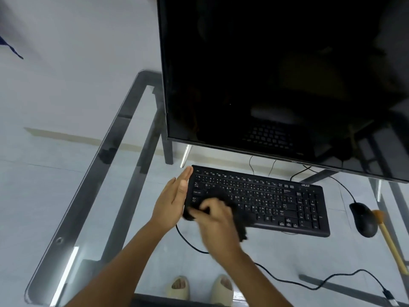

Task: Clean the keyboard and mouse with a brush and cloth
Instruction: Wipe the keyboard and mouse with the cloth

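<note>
The right hand [215, 220] is seen blurred over the near left part of the keyboard [263, 199], its fingers curled round a dark cloth [242, 222] that is pressed onto the keys and hangs past the keyboard's near edge. The left hand [171, 201] is held flat and upright against the keyboard's left end, fingers straight and together, the fingertips reaching up to the far left corner; nothing is gripped by it.

The keyboard (black, with white legends and a number pad at its right end) is laid at a slight angle on a glass table [93, 196] with a dark metal frame. A black mouse [364, 219] is placed just beside the keyboard's right end, apart from it, and a brush [389, 240] with a pale wooden handle is laid just right of the mouse; whether the 2 touch cannot be told. A black cable [287, 281] is trailed across the glass near the table's front edge.

A large dark monitor [276, 80] is stood behind the keyboard, and the keys are reflected faintly in its screen. Through the glass, 2 feet in pale sandals [200, 289] are seen on a light tiled floor [44, 178].
</note>
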